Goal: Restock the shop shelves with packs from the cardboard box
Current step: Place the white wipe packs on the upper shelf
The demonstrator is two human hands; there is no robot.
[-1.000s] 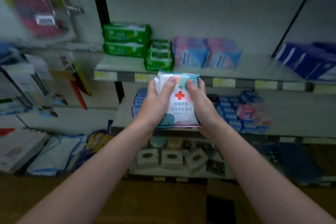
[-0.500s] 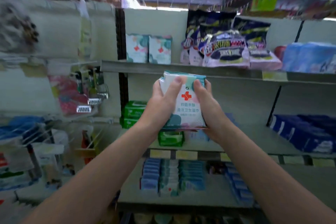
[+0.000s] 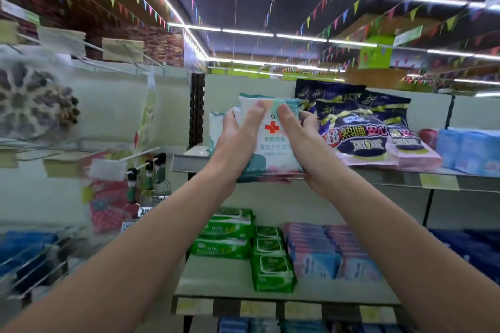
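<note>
Left hand (image 3: 236, 140) and right hand (image 3: 301, 140), fingers curled, grip wet-wipe packs (image 3: 273, 150) with a red cross, "清洁卫生湿巾", at top shelf (image 3: 384, 173) edge, beside purple "熟睡安心" packs (image 3: 364, 140).

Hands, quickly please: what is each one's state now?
Left hand: closed on the wipes pack, gripping its left side.
Right hand: closed on the same pack, gripping its right side.

shelf (image 3: 378, 174) gap, purple bags (image 3: 359, 140) right, post (image 3: 197, 111) left

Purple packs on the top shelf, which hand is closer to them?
Right. The right hand grips the wipes pack beside the purple packs; the left hand holds its other side, farther away.
</note>
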